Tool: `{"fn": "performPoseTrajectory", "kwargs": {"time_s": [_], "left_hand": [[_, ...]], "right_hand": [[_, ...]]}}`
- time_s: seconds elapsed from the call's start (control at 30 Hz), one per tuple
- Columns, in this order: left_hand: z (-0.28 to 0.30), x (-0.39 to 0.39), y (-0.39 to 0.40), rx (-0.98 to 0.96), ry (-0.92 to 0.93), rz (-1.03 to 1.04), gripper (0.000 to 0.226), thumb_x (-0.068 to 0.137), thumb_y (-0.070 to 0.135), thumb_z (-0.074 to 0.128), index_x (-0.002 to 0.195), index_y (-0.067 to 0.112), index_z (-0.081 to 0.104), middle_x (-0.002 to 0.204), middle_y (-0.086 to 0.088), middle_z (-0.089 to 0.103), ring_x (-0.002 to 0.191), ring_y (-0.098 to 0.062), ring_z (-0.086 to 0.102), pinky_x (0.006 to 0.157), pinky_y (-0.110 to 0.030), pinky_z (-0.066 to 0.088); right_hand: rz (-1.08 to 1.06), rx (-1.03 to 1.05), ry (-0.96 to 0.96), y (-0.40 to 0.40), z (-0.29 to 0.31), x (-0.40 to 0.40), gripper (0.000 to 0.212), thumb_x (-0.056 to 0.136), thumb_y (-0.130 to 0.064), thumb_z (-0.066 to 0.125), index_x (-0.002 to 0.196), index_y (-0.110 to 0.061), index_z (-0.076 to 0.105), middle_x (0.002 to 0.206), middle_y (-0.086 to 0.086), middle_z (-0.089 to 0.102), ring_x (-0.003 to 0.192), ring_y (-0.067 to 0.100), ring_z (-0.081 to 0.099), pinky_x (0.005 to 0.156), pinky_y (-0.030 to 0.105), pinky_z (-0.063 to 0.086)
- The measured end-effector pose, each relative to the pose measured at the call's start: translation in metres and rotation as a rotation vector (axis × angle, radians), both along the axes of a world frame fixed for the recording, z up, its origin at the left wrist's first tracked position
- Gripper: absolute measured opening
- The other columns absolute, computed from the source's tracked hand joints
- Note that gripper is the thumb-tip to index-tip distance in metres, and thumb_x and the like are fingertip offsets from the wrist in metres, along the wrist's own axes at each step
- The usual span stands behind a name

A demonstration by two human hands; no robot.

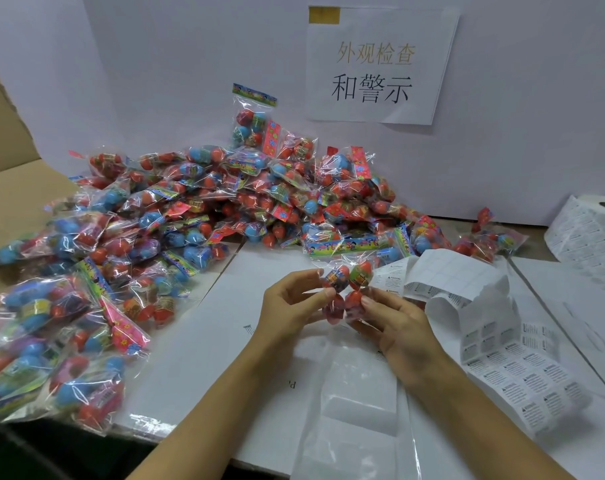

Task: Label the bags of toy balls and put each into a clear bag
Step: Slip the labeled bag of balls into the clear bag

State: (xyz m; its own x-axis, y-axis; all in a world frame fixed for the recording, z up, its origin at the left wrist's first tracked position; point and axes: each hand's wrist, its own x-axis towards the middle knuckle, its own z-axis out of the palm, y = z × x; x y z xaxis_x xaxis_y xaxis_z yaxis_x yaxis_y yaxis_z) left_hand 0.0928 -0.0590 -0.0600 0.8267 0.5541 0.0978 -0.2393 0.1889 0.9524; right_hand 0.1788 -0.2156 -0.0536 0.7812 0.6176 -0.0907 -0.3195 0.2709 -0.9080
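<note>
toy-ball bag point(346, 285) upright between hands

Bench point(204, 341) white, sheet-like top, seams running across it. Big heap of bagged toy balls point(176, 216) covers left and back, spilling onto brown cardboard point(13, 188) at left. Clear bags point(356, 393) lie flat at near centre. Label strip point(512, 368) trails over right side; label roll point(588, 233) sits far right
</note>
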Motion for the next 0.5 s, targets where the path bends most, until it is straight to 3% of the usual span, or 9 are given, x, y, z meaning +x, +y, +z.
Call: {"fn": "performPoseTrajectory", "kwargs": {"time_s": [0.17, 0.3, 0.4, 0.5], "left_hand": [[-0.0010, 0.0004, -0.0004, 0.021, 0.017, 0.036, 0.032, 0.083, 0.005, 0.082, 0.112, 0.015, 0.073, 0.104, -0.007, 0.078, 0.094, -0.025, 0.077, 0.072, -0.033, 0.063], [-0.0059, -0.0002, 0.0004, 0.384, 0.130, 0.238, 0.028, 0.080, 0.020, 0.087, 0.100, 0.023, 0.067, 0.098, 0.006, 0.072, 0.092, -0.008, 0.069, 0.072, -0.019, 0.057], [-0.0057, -0.0013, -0.0014, 0.491, 0.090, 0.266, 0.022, 0.082, 0.023, 0.086, 0.086, 0.020, 0.065, 0.082, 0.008, 0.067, 0.077, -0.004, 0.064, 0.067, -0.023, 0.055], [-0.0026, -0.0022, -0.0072, 0.446, 0.021, 0.148, 0.022, 0.081, 0.036, 0.083, 0.087, 0.021, 0.069, 0.084, 0.007, 0.070, 0.082, -0.010, 0.068, 0.070, -0.033, 0.061]], "right_hand": [[-0.005, -0.002, 0.001, 0.0004, -0.0008, 0.0009, 0.021, 0.093, -0.004, 0.062, 0.111, -0.005, 0.073, 0.105, 0.018, 0.075, 0.091, 0.025, 0.074, 0.077, 0.032, 0.062], [-0.068, 0.009, -0.014, 0.0011, -0.0029, 0.0009, 0.032, 0.081, -0.008, 0.073, 0.113, -0.006, 0.071, 0.104, 0.015, 0.076, 0.093, 0.025, 0.075, 0.072, 0.028, 0.060], [-0.097, 0.010, -0.063, 0.0011, -0.0042, 0.0010, 0.038, 0.076, -0.012, 0.077, 0.113, -0.007, 0.069, 0.105, 0.012, 0.077, 0.097, 0.028, 0.075, 0.076, 0.028, 0.061], [-0.103, 0.009, -0.166, 0.0004, -0.0042, -0.0008, 0.044, 0.070, -0.017, 0.080, 0.112, -0.006, 0.069, 0.106, 0.014, 0.076, 0.098, 0.031, 0.074, 0.082, 0.031, 0.061]]}}
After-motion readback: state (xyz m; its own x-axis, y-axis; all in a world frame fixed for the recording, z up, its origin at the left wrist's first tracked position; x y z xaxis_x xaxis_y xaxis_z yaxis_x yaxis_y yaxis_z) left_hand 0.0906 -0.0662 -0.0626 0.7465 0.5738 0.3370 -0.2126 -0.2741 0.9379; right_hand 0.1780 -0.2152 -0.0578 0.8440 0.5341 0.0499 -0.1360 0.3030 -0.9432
